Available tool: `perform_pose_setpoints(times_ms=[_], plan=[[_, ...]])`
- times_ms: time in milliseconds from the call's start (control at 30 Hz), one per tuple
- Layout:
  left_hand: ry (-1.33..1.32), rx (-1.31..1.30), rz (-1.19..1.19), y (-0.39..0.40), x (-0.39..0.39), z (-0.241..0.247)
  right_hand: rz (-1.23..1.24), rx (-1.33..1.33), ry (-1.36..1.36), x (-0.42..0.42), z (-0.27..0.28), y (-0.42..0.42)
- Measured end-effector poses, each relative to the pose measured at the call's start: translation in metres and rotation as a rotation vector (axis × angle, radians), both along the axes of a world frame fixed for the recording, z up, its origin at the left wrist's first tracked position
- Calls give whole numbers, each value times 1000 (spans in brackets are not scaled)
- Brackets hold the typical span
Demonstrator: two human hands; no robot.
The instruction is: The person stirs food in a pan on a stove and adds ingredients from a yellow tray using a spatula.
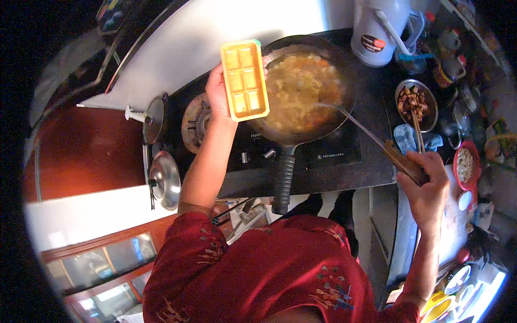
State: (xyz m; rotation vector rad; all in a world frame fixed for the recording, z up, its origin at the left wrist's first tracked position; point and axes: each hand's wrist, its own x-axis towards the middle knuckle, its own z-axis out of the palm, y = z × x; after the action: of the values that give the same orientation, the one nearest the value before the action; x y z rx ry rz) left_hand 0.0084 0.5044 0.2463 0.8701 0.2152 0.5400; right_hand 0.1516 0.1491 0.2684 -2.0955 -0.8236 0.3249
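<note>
My left hand [220, 95] holds a yellow compartmented plastic tray [245, 80], tilted so that its cells face me, over the left rim of a dark wok [349, 95]. In the wok is a brothy stew [301, 87] with pale and orange pieces. My right hand [428, 183] grips the wooden handle of a metal spatula or ladle [373, 137]; its working end is in the stew, and its shape is hidden. The wok's ribbed black handle [284, 177] points towards me.
An empty burner [198, 121] lies left of the wok. Pot lids [164, 181] hang at the left. To the right are a white jug [373, 36], a metal bowl of browned pieces [412, 103] with chopsticks, a blue cloth [406, 137] and a red basket [476, 161].
</note>
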Motion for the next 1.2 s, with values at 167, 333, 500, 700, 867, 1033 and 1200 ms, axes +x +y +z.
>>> perform_pose_setpoints(times_ms=[167,333,500,700,867,1033,1200], plan=[[-48,-90,14,-7,-33,-4,151,-119,-394,-22,5,26],[-92,-182,32,-10,-85,-10,237,-186,-498,-53,-19,59],[-115,-198,7,-14,-135,-17,273,-149,-642,-68,-47,89],[-76,-239,73,-18,-177,-30,264,-257,-670,-55,-72,117],[-18,-279,157,-28,-198,-30,251,-228,-777,-34,-82,125],[21,-345,252,-44,-216,-37,265,-327,-775,-35,-81,106],[-93,-374,216,-76,-230,-47,311,-304,-727,-41,-95,71]])
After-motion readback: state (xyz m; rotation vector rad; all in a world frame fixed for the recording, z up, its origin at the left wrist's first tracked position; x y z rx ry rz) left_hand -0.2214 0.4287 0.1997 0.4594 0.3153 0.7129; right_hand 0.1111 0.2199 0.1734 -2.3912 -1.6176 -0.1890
